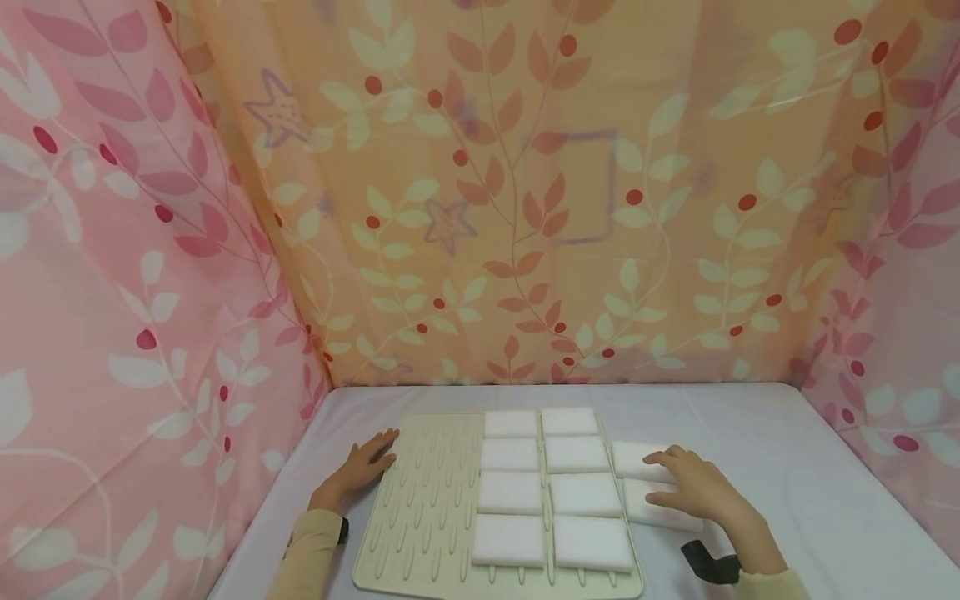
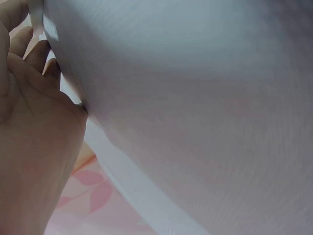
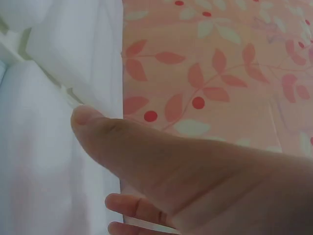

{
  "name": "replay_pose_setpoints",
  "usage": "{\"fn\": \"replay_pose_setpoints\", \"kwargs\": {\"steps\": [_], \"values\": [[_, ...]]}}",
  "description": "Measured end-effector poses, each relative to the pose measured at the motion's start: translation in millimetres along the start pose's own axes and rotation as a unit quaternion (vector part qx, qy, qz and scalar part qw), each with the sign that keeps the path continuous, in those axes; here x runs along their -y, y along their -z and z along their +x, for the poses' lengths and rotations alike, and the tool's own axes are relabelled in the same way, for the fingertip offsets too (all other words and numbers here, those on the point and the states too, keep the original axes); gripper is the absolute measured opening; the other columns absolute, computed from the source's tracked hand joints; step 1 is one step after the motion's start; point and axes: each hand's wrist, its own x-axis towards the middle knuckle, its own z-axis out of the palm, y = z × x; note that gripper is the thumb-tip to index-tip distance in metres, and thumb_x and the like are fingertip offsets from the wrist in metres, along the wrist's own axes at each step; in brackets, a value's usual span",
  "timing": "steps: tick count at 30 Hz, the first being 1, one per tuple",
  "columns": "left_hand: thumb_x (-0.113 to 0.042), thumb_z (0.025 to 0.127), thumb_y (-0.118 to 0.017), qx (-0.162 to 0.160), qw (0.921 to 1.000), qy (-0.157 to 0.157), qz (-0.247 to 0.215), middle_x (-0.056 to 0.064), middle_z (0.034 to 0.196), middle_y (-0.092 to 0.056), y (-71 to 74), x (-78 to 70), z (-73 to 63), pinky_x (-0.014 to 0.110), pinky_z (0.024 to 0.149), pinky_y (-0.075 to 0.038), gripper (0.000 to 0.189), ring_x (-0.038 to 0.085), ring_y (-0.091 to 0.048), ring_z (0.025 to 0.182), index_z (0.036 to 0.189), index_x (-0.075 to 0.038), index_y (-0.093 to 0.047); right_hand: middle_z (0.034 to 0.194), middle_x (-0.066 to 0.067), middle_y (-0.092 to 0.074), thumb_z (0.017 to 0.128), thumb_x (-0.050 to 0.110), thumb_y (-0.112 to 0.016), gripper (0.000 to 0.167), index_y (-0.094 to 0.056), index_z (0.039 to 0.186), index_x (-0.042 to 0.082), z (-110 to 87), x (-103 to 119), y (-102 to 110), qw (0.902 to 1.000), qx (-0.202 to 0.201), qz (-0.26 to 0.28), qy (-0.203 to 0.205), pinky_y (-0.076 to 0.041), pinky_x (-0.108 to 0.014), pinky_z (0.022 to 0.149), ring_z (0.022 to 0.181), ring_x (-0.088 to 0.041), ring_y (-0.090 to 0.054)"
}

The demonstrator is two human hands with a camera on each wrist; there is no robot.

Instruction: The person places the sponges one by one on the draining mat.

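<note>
A pale green ribbed mat (image 1: 420, 500) lies on the table, with several white sponge blocks (image 1: 510, 540) in two columns on its middle and right. Two more white sponges, a far one (image 1: 630, 457) and a near one (image 1: 645, 507), lie just off the mat's right edge. My right hand (image 1: 705, 487) is over these two, thumb and fingers apart, partly covering them; whether it touches them I cannot tell. In the right wrist view its thumb (image 3: 127, 139) is stretched out. My left hand (image 1: 363, 467) rests at the mat's left edge, fingers extended.
A white cloth (image 1: 787, 467) covers the table. Patterned curtains stand on the left (image 1: 150, 292), at the back (image 1: 525, 208) and on the right (image 1: 900, 333). A black band (image 1: 708, 562) is on the right wrist.
</note>
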Motion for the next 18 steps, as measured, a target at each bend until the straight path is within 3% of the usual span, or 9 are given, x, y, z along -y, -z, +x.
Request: {"fn": "replay_pose_setpoints", "kwargs": {"steps": [10,18], "values": [[-0.023,0.094,-0.053,-0.002,1.0000,-0.004,0.003,0.022,0.146,-0.031,-0.1,-0.9,-0.7,0.070,0.102,0.002,0.055,0.043,-0.018,0.137,0.142,-0.004,-0.035,0.101,-0.009,-0.057,0.061,0.035,-0.083,0.057,-0.060,0.107,0.009,-8.1,-15,6,0.9965,0.072,0.028,-0.032,-0.046,-0.051,0.067,0.091,-0.030,-0.056],[-0.024,0.094,-0.053,-0.004,0.9999,-0.008,0.004,0.022,0.146,-0.031,-0.9,2.7,0.4,0.070,0.102,0.003,0.055,0.043,-0.019,0.137,0.142,-0.005,-0.035,0.100,-0.008,-0.054,0.053,0.023,-0.086,0.060,-0.058,0.104,0.011,-8.8,-18,5,0.9944,0.093,0.032,-0.037,-0.044,-0.051,0.068,0.089,-0.027,-0.054]]}}
